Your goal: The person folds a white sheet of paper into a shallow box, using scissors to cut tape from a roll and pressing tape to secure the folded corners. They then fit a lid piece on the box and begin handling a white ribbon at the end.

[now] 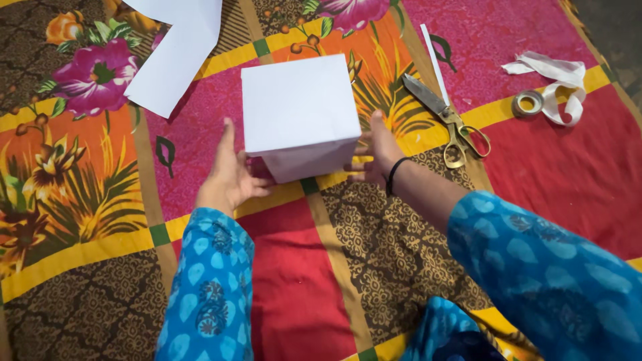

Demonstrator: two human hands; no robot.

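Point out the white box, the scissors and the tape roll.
white box [297, 100], head view, on its top face.
scissors [447, 118], head view, on the pivot where the blades meet the gold handles.
tape roll [527, 103], head view, on its ring.

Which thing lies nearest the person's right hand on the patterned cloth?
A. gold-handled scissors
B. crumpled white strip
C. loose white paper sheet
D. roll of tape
A: the gold-handled scissors lie just beside the right hand, which presses the white paper-wrapped box.
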